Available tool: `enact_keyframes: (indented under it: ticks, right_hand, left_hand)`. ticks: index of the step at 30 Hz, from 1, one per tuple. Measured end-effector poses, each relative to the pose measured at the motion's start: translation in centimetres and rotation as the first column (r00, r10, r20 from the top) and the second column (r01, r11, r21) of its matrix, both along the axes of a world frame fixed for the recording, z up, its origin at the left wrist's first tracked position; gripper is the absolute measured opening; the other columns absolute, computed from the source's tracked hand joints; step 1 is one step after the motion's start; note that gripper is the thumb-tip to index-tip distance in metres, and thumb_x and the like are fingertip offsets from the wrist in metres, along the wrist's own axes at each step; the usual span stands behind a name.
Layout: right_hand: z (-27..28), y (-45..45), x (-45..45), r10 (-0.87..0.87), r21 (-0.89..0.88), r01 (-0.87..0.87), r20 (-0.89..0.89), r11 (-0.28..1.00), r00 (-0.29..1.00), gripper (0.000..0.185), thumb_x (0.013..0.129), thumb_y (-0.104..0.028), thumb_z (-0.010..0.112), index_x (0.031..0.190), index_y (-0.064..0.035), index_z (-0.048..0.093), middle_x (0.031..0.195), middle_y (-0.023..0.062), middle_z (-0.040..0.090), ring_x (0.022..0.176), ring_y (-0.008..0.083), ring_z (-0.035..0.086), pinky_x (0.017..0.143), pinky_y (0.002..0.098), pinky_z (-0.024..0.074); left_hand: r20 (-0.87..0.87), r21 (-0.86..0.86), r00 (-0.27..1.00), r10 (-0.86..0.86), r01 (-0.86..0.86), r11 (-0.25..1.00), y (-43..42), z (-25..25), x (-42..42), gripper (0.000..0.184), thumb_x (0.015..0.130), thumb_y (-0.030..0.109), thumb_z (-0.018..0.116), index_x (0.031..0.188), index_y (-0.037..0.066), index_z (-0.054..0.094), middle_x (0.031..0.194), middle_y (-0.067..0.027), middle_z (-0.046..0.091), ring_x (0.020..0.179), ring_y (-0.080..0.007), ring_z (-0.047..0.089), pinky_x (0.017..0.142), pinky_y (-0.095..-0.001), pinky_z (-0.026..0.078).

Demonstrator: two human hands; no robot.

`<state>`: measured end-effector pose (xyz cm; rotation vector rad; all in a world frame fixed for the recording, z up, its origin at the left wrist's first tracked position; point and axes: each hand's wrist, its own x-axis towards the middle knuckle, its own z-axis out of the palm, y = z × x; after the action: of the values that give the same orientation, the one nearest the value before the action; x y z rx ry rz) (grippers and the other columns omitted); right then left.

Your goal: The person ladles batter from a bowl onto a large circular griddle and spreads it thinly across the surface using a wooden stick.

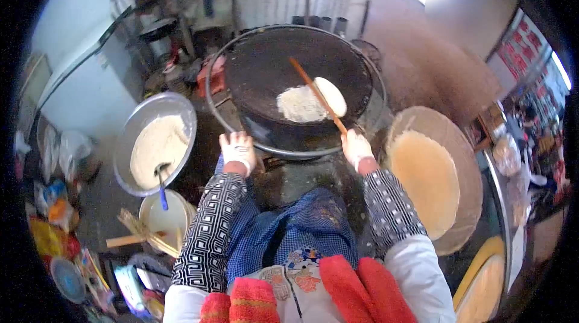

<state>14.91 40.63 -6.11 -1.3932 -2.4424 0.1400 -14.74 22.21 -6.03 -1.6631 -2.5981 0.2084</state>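
My right hand (357,147), in a pale glove, is closed round the near end of a long flat wooden stick (319,92). The stick slants up and left across a large round black griddle (259,63). Under and beside it on the hot plate lie a rough patch of pale batter (298,104) and a smooth white oval mass (332,97). My left hand (238,152), also gloved, is by the griddle's near-left rim with its fingers stretched out and nothing in them. Whether it touches the rim I cannot tell.
At left stands a metal basin (189,127) of batter with a blue-handled ladle (163,193). Below it is a bucket (166,217) with a straw brush (142,229) across it. A thin round pancake (422,178) lies on a round tray (467,202) at right.
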Motion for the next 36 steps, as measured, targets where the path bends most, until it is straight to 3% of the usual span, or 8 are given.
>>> enact_keyframes:
  ticks: [3, 4, 6, 9, 17, 22, 31, 36]
  right_hand:
    - [-0.6, -1.9, -0.2, 0.083, -0.159, -0.048, 0.218, 0.986, 0.972, 0.027, 0.096, -0.028, 0.048, 0.098, -0.0021, 0.056, 0.081, 0.0257, 0.066, 0.075, 0.0417, 0.065, 0.072, 0.0514, 0.0523]
    - [-6.7, 2.5, 1.8, 0.164, 0.002, -0.186, 0.461, 0.983, 0.872, 0.029, 0.097, -0.030, 0.047, 0.101, -0.0028, 0.055, 0.085, 0.0245, 0.066, 0.079, 0.0429, 0.065, 0.074, 0.0519, 0.0516]
    - [-3.5, 3.1, 2.1, -0.134, -0.040, 0.141, 0.151, 0.989, 0.979, 0.030, 0.097, -0.031, 0.046, 0.101, -0.0039, 0.056, 0.085, 0.0237, 0.067, 0.080, 0.0429, 0.064, 0.074, 0.0518, 0.0513]
    - [-0.1, 1.3, -0.1, -0.083, -0.063, 0.094, 0.162, 0.994, 0.983, 0.032, 0.097, -0.033, 0.045, 0.099, -0.0035, 0.056, 0.083, 0.0244, 0.067, 0.079, 0.0427, 0.065, 0.073, 0.0519, 0.0515]
    - [-2.1, 4.1, 0.0, -0.103, -0.018, 0.107, 0.155, 0.994, 0.983, 0.035, 0.098, -0.036, 0.044, 0.098, -0.0021, 0.053, 0.087, 0.0273, 0.066, 0.080, 0.0430, 0.065, 0.070, 0.0536, 0.0505]
    - [-3.4, 2.0, 1.9, -0.016, -0.073, 0.032, 0.213, 0.997, 0.977, 0.033, 0.095, -0.034, 0.047, 0.102, -0.0020, 0.052, 0.078, 0.0275, 0.064, 0.076, 0.0454, 0.064, 0.070, 0.0536, 0.0505]
    - [-2.3, 2.9, 2.3, -0.003, 0.087, -0.010, 0.147, 0.996, 0.989, 0.030, 0.094, -0.025, 0.046, 0.092, 0.0025, 0.057, 0.070, 0.0173, 0.067, 0.062, 0.0330, 0.067, 0.057, 0.0445, 0.0550]
    - [1.3, 2.1, 0.2, -0.040, 0.085, 0.034, 0.077, 0.996, 0.996, 0.023, 0.090, -0.017, 0.047, 0.094, 0.0025, 0.060, 0.075, 0.0159, 0.068, 0.070, 0.0293, 0.069, 0.062, 0.0421, 0.0558]
  left_hand:
    - [0.116, 0.094, 0.981, -0.156, 0.146, 0.985, 0.7, 0.9, 4.4, 0.055, 0.087, 0.033, 0.054, 0.135, 0.007, 0.048, 0.139, -0.0123, 0.048, 0.134, -0.0285, 0.037, 0.113, -0.0574, 0.016]
    - [0.106, 0.165, 0.972, -0.211, 0.192, 0.967, 0.8, -0.3, 6.2, 0.064, 0.085, 0.040, 0.060, 0.137, 0.006, 0.047, 0.137, -0.0130, 0.049, 0.134, -0.0287, 0.038, 0.113, -0.0570, 0.017]
    - [0.138, 0.035, 0.972, -0.189, 0.186, 0.982, 0.9, 0.0, 9.1, 0.050, 0.092, 0.025, 0.045, 0.136, 0.002, 0.046, 0.143, -0.0138, 0.045, 0.137, -0.0295, 0.035, 0.115, -0.0563, 0.013]
    - [0.020, -0.003, 0.984, -0.179, 0.179, 0.984, 0.9, -2.4, 9.3, 0.050, 0.099, 0.018, 0.027, 0.146, 0.002, 0.034, 0.151, -0.0145, 0.036, 0.143, -0.0290, 0.027, 0.116, -0.0559, 0.008]
    - [-0.104, 0.026, 0.976, -0.194, 0.197, 0.980, 0.7, -4.3, 6.9, 0.070, 0.092, 0.047, 0.051, 0.144, 0.002, 0.037, 0.150, -0.0147, 0.037, 0.141, -0.0299, 0.030, 0.116, -0.0570, 0.008]
    - [-0.061, 0.015, 0.983, -0.173, 0.175, 0.985, -0.2, -2.7, 5.8, 0.048, 0.098, 0.014, 0.028, 0.144, 0.003, 0.036, 0.151, -0.0134, 0.036, 0.141, -0.0287, 0.031, 0.116, -0.0582, 0.010]
    - [0.091, 0.353, 0.978, -0.190, 0.146, 0.924, -0.8, -1.7, 3.1, 0.036, 0.081, 0.013, 0.053, 0.115, 0.007, 0.061, 0.128, -0.0109, 0.056, 0.126, -0.0280, 0.046, 0.108, -0.0552, 0.025]
    - [0.125, -0.022, 0.990, -0.062, 0.065, 0.998, -0.6, -0.9, 0.9, 0.069, 0.088, 0.039, 0.056, 0.145, 0.005, 0.035, 0.154, -0.0118, 0.031, 0.143, -0.0283, 0.025, 0.116, -0.0557, 0.005]
